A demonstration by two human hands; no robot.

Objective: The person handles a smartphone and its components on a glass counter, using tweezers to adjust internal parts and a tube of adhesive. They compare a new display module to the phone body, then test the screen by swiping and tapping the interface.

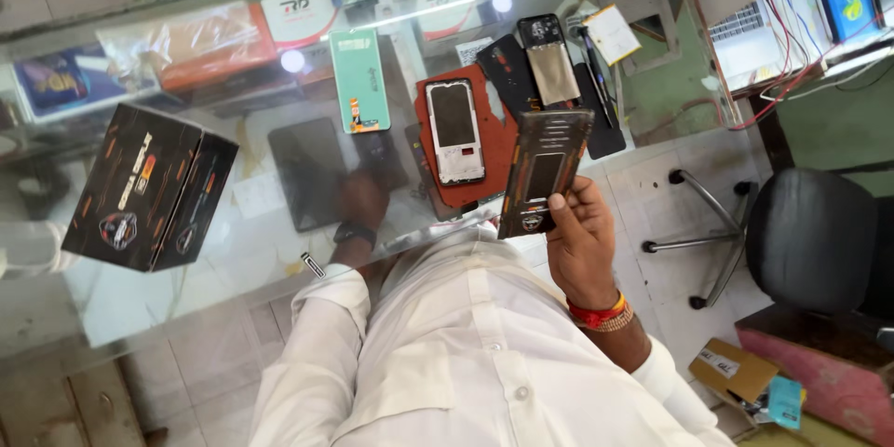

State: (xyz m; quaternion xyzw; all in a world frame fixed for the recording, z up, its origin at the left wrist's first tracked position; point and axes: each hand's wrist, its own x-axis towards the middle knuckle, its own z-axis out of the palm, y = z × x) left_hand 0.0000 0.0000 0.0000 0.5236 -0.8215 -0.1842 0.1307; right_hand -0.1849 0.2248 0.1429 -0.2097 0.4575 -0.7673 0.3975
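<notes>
White-sleeved person at glass counter. Right hand [582,242], red bangles at wrist, grasps flat black-and-orange phone package [544,172], raised above counter edge. Left hand [361,200] under glass, blurred; grip cannot be told. Black cardboard box [149,188] at left. Beyond: white-framed phone [454,130] on red mat [498,144], teal slim box [359,81].

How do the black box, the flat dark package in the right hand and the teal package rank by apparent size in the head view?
1. Black box, clearly largest.
2. Dark package held in the right hand; it is nearer the camera, so its rank is unsure.
3. Teal package.
</notes>
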